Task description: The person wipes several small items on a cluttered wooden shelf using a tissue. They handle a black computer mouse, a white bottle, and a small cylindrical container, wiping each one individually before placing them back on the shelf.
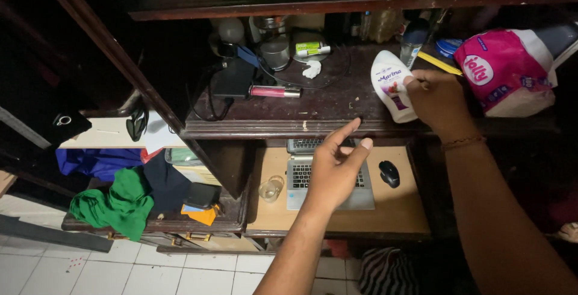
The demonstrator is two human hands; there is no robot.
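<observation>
I stand before a dark wooden cabinet (162, 48) with a scuffed shelf (325, 105) in dim light; below me, a lighter wooden surface (391, 211) and white floor tiles (120, 271).

A dimly lit room in a home, seen from above, with a dark wooden desk-and-shelf unit standing on a white tiled floor (90, 271). The upper shelf (325, 105) is crowded with personal items: a white lotion bottle (391, 84), a pink pack of tissue (503, 72), a pink tube (274, 91), jars and tangled cables. Below it sit a laptop (301, 177), a mouse (389, 173) and a glass (271, 189), and beside them loose clothes, a green cloth (117, 201) among them, lie heaped on a lower ledge.
</observation>
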